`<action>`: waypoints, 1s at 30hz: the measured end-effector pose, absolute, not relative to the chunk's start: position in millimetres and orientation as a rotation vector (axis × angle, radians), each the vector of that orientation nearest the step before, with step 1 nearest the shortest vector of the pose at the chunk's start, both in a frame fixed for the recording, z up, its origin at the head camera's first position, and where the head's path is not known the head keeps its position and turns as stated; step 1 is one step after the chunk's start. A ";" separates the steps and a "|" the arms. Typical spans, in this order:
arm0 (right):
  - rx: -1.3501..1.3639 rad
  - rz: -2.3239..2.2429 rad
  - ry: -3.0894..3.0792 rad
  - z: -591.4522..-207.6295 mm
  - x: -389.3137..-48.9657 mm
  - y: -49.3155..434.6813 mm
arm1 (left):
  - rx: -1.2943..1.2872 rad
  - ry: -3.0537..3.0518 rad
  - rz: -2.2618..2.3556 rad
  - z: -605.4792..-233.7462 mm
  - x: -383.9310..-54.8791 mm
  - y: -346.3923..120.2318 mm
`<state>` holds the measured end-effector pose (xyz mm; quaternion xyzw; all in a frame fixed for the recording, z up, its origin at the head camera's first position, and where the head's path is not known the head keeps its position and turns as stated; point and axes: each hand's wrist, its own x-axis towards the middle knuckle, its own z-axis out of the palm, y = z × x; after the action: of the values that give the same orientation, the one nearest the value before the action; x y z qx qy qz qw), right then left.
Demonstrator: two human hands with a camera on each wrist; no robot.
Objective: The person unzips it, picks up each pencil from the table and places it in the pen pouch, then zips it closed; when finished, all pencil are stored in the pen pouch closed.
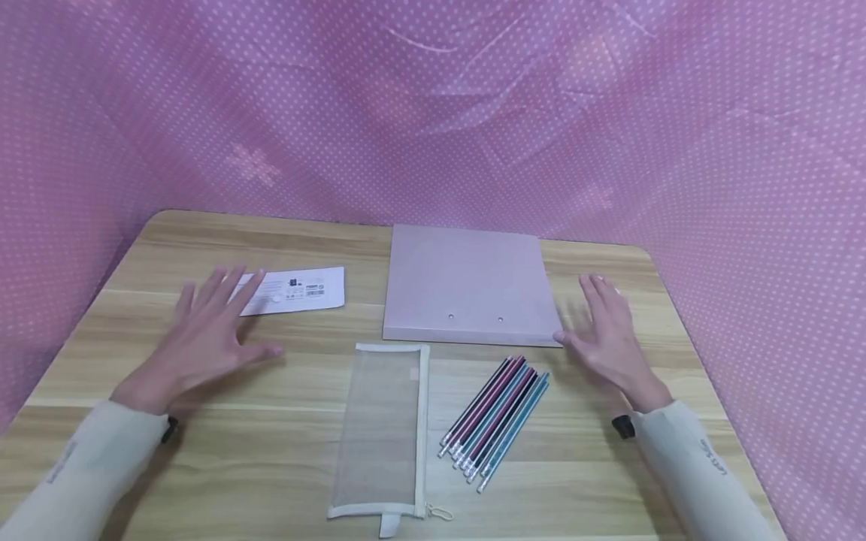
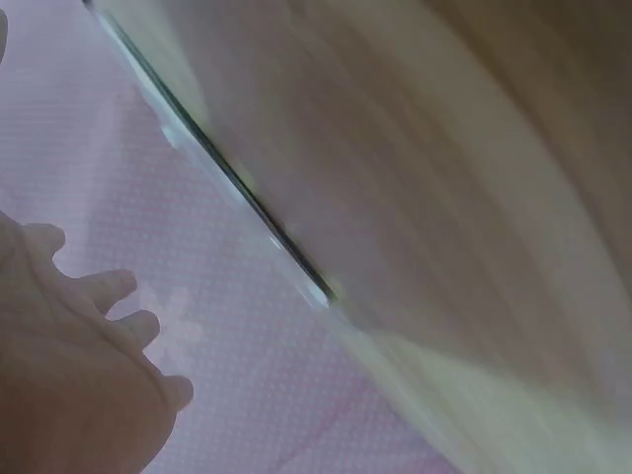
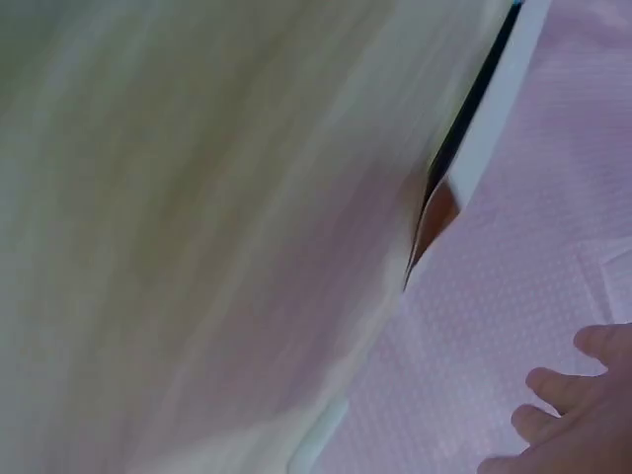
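Observation:
My left hand (image 1: 206,334), fingers spread, is nearest a flat white packet (image 1: 311,290) printed with small text and a barcode; its fingertips overlap the packet's left end in the head view. Across the table, my right hand (image 1: 612,338) has its fingers extended, the thumb close to the corner of a pale pink folder (image 1: 470,282). Whether that thumb touches the folder I cannot tell. A mesh zip pouch (image 1: 382,428) lies flat between the hands. Beside it is a bunch of pencils (image 1: 497,421) in black, dark red and teal. Neither hand holds anything.
The wooden table (image 1: 250,466) has rounded back corners. A pink dotted curtain (image 1: 433,113) hangs behind it and along both sides. The pouch's zip pull (image 1: 441,513) sticks out toward the front. Both wrist views are blurred.

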<state>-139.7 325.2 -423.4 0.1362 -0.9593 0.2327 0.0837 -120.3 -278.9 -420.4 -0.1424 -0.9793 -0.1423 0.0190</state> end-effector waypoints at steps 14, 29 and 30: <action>0.541 1.190 -2.657 -412.9 -110.4 265.3 | -0.636 -2.911 -0.727 -412.8 -93.1 -219.1; 0.954 1.178 -2.701 -410.0 -64.9 196.7 | -1.051 -2.825 -0.633 -407.4 -30.0 -143.5; 0.987 1.146 -2.705 -411.6 -61.7 192.6 | -1.083 -2.808 -0.620 -408.7 -26.8 -140.6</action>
<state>-61.7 192.6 -411.6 0.3183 -0.8727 0.3696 0.0212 -26.8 -140.6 -408.7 -0.3521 -0.9133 -0.2017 0.0343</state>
